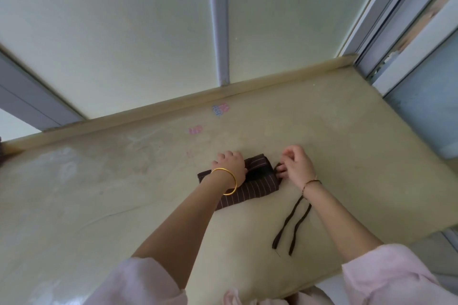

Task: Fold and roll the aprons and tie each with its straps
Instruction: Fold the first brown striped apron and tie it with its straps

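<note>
no legible text anywhere

The apron [250, 187] in the middle of the frame is dark brown with thin white stripes. Its straps [292, 228], lower right, are plain dark brown. The table [124, 193] is pale yellow. The left wrist has a gold bangle [229, 181]. The sleeves [386, 277] at the bottom are light pink.

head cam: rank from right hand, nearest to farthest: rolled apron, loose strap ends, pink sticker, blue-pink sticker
From the right hand:
1. Rolled apron, touching the fingertips, on the hand's left.
2. Loose strap ends, on the table toward the person, below the wrist.
3. Blue-pink sticker and pink sticker, both up-left toward the window; too close to call.
</note>
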### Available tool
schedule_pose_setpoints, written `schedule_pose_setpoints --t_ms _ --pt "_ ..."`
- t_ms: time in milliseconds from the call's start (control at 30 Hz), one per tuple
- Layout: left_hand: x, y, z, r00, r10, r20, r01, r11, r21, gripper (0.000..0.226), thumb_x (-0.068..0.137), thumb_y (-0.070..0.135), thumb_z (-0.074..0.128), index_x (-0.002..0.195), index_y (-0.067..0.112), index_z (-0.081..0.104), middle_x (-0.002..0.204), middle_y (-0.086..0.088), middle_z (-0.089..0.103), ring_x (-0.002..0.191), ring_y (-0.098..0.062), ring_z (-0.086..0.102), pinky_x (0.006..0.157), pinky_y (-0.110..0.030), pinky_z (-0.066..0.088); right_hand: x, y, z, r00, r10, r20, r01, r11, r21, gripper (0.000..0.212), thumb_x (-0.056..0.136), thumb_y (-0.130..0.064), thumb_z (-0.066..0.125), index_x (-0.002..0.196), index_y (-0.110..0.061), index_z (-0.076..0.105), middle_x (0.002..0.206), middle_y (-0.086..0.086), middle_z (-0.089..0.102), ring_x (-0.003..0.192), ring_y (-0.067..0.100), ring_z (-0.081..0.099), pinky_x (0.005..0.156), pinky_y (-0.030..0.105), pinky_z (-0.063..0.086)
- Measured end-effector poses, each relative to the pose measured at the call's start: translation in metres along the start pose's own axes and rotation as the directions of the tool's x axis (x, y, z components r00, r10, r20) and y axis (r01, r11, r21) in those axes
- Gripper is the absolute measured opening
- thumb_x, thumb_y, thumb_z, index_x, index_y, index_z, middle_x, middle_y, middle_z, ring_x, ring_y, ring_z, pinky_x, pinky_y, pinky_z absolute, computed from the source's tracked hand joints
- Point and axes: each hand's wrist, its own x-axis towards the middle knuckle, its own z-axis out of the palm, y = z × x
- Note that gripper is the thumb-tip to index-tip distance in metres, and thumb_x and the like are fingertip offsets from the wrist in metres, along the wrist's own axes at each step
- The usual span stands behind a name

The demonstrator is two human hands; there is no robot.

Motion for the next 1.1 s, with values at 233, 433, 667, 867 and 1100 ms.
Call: schedule_pose_setpoints --t_ms 233,433,667,867,1100 --pt "-0.013 -0.01 -0.024 0.998 0.057 0.036 -0.04 0.932 -0.359 0.024 0.098 0.016 0.043 0.12 0.01 0.051 0.115 -0.009 0.051 0.107 -0.026 0.05 0.091 -0.034 0.04 -0.015 -0.003 -0.013 0.99 -0.141 0.0 0.141 0.99 0.0 0.032 0.089 0.011 0.042 0.089 -0.019 0.054 0.094 0.0 0.059 0.074 0.014 0.063 0.063 0.025 0.054" --pt "-0.045 -0.052 -0.048 0.997 0.019 0.076 0.061 0.43 -0.901 0.023 0.092 0.002 0.046 0.1 0.015 0.063 0.106 -0.017 0.063 0.109 -0.04 0.056 0.102 -0.054 0.04 -0.035 -0.053 -0.013 0.904 -0.403 0.141 0.398 0.915 0.063 0.038 0.082 0.013 0.048 0.093 -0.022 0.06 0.091 -0.02 0.06 0.09 -0.005 0.056 0.079 0.006 0.043" --pt "-0.071 -0.074 -0.049 0.995 -0.032 0.099 0.098 -0.01 -0.995 0.033 0.091 -0.002 0.036 0.11 0.005 0.062 0.1 -0.016 0.062 0.09 -0.031 0.06 0.083 -0.041 0.048 -0.05 -0.09 -0.014 0.856 -0.453 0.247 0.438 0.891 0.119 0.022 0.083 -0.004 0.064 0.077 -0.024 0.058 0.074 -0.007 0.062 0.055 0.012 0.053 0.06 0.022 0.046" --pt "-0.078 -0.07 -0.042 0.986 -0.107 0.126 0.105 -0.183 -0.977 0.032 0.094 0.002 0.033 0.107 0.007 0.062 0.091 -0.013 0.064 0.082 -0.028 0.061 0.076 -0.039 0.048 -0.059 -0.096 -0.017 0.807 -0.292 0.513 0.101 0.924 0.368 0.01 0.087 0.004 0.057 0.081 -0.004 0.057 0.1 -0.007 0.067 0.049 0.012 0.045 0.048 0.022 0.042" --pt "-0.076 -0.066 -0.04 0.953 -0.227 0.199 0.159 -0.183 -0.97 0.029 0.095 0.008 0.038 0.113 0.008 0.061 0.093 -0.014 0.064 0.087 -0.031 0.061 0.089 -0.045 0.048 -0.064 -0.095 -0.015 0.86 -0.232 0.454 0.137 0.963 0.231 0.011 0.088 -0.002 0.059 0.081 -0.01 0.058 0.102 0.0 0.063 0.046 0.012 0.054 0.052 0.023 0.048"
